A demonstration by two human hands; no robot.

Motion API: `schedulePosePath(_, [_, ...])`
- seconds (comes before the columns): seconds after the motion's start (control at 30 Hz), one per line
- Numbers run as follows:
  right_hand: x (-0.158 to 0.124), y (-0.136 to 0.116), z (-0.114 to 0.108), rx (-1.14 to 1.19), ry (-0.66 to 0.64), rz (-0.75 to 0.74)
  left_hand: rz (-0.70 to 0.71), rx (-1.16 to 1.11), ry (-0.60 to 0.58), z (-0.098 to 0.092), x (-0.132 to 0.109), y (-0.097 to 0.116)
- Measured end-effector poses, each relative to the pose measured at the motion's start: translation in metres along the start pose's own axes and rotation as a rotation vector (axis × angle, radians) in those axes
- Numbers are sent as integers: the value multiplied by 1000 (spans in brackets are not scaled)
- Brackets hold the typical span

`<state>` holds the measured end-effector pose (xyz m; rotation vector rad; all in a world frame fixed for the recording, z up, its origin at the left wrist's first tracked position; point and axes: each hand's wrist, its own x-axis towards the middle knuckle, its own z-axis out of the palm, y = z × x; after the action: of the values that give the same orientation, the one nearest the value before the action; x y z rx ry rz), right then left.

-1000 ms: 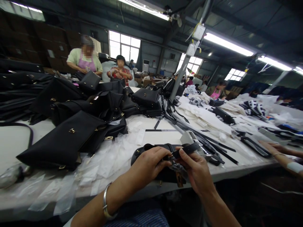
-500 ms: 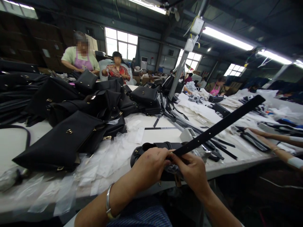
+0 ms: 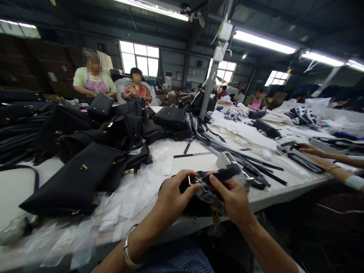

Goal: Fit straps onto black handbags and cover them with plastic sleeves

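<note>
Between my hands, at the table's front edge, is a gold-toned buckle (image 3: 192, 180). My left hand (image 3: 176, 191) pinches it between thumb and fingers. A black strap (image 3: 226, 173) is gripped by my right hand (image 3: 233, 195), its free end pointing right. Below both hands sits a black bag (image 3: 196, 207), mostly hidden by them, with clear plastic film on it. Behind the right hand stands a grey device (image 3: 226, 159), partly covered by the strap.
Several black bags (image 3: 76, 174) are heaped on the left, with clear plastic sleeves (image 3: 113, 210) in front. Loose black straps (image 3: 267, 172) lie to the right. A grey post (image 3: 209, 83) rises from the table. A co-worker's hands (image 3: 313, 151) handle something at the far right.
The long strap that pointed up and right is now lowered and mostly hidden by my right hand. My left hand has turned, and the buckle now shows in it.
</note>
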<state>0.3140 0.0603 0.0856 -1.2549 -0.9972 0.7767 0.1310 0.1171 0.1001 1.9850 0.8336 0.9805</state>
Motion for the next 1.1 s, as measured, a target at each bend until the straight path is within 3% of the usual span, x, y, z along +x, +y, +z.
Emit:
schedulePosePath(0.17, [-3,0,1,-55,-27,-31,101,-54,64,10,0,-2])
schedulePosePath(0.33, [-3,5,5,50,35,-72,26,-42,-25,15,2,1])
schedulePosePath(0.47, [2,11,3,113,87,-74,-19,-15,-22,13,2,2])
schedulePosePath(0.67, [1,13,-1,120,91,-23,49,75,-116,9,3,-6])
schedulePosePath(0.93, [-5,7,-8,3,23,-6,88,66,-126,12,0,-11])
schedulePosePath(1.1, [-4,-5,-3,266,2,146,91,43,-103,9,-1,-5])
